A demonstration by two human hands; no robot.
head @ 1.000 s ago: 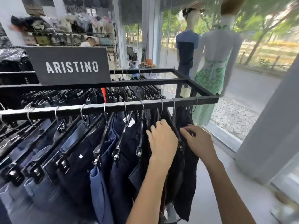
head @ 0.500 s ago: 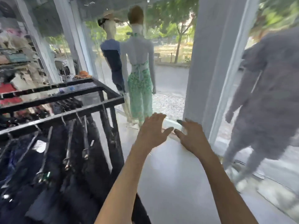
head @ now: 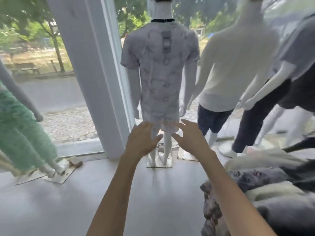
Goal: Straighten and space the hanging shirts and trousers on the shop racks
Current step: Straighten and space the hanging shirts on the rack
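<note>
My left hand (head: 142, 142) and right hand (head: 190, 139) were spread, empty, no rack in view; I judged I should turn to the blurred garments (head: 272, 193) rightward, spacing them evenly.

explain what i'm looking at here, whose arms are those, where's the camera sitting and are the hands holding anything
There is no machine here. The two bare arms belong to a person, and the single picture comes from a wide-angle camera worn on their head, looking forward and down. The left hand and right hand reach out side by side with fingers spread, and neither has a grip on anything. Ahead, by the shop window, stand the middle mannequin in a pale patterned T-shirt, the cream-top mannequin to its right, and the green-trousers mannequin at the left edge. Some clothes show at the lower right, too blurred to tell more.
</note>
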